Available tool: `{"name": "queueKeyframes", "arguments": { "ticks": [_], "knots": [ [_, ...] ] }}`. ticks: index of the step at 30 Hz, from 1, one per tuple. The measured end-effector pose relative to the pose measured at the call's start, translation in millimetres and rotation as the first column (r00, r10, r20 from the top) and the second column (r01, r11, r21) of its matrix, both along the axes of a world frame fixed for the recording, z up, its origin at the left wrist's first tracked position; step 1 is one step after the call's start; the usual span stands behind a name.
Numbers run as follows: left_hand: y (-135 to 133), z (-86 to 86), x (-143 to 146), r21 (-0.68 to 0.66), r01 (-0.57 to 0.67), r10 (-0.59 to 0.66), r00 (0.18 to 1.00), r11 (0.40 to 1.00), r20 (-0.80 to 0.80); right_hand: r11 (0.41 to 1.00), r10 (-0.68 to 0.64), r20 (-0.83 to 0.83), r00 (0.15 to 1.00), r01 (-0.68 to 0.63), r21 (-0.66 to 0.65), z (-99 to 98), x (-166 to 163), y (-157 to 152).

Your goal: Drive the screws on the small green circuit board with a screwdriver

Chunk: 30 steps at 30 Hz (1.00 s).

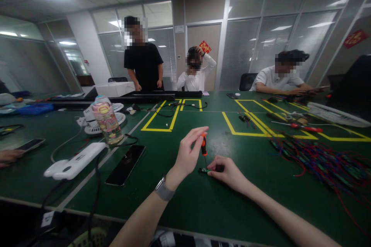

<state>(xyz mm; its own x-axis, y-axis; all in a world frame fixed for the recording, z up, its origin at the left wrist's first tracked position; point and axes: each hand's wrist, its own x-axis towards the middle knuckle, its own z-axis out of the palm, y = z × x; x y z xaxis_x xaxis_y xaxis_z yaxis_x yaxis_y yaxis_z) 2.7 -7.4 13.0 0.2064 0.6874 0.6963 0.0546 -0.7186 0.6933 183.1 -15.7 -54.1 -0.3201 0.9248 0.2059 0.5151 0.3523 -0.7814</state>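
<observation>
My left hand [188, 153] pinches the orange-and-black handle of a small screwdriver [204, 147] and holds it upright, tip down on a tiny green part [204, 170] that lies on the green table [208, 200]. A watch sits on that wrist. My right hand [226, 170] rests on the table just right of the part, and its closed fingertips pinch the part and steady it.
A black phone [125, 164], a white power strip [75, 161] and a drink bottle [108, 120] lie to the left. A heap of red and blue wires [319, 162] spreads at the right, with a red screwdriver [304, 127] behind. Three people are at the far side.
</observation>
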Motion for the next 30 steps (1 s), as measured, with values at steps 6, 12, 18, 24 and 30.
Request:
{"name": "queueKeyframes", "arguments": {
  "ticks": [6,12,18,24,30],
  "knots": [
    [-2.3,4.6,-0.8,-0.039,0.018,-0.019,1.000,0.999,-0.015,1.000,-0.006,-0.014,1.000,0.006,-0.004,0.7,-0.5,-1.2],
    [-3.7,9.0,-1.1,0.057,-0.113,0.115,0.992,0.992,-0.040,1.000,-0.011,-0.007,1.000,0.011,0.008,0.2,-0.6,-1.3],
    [-3.2,5.8,-2.5,0.075,-0.144,0.147,0.989,0.987,-0.030,1.000,-0.013,0.005,1.000,0.013,-0.003,0.9,-0.8,-1.2],
    [-4.2,4.1,-0.7,-0.026,0.093,-0.092,0.996,0.995,0.013,1.000,-0.007,0.007,1.000,0.007,0.009,-0.6,-0.2,0.3],
    [-4.9,6.8,0.6,-0.024,0.042,-0.042,0.999,0.999,-0.011,1.000,-0.017,0.004,1.000,0.017,0.007,-1.1,-0.6,0.4]
  ]
}}
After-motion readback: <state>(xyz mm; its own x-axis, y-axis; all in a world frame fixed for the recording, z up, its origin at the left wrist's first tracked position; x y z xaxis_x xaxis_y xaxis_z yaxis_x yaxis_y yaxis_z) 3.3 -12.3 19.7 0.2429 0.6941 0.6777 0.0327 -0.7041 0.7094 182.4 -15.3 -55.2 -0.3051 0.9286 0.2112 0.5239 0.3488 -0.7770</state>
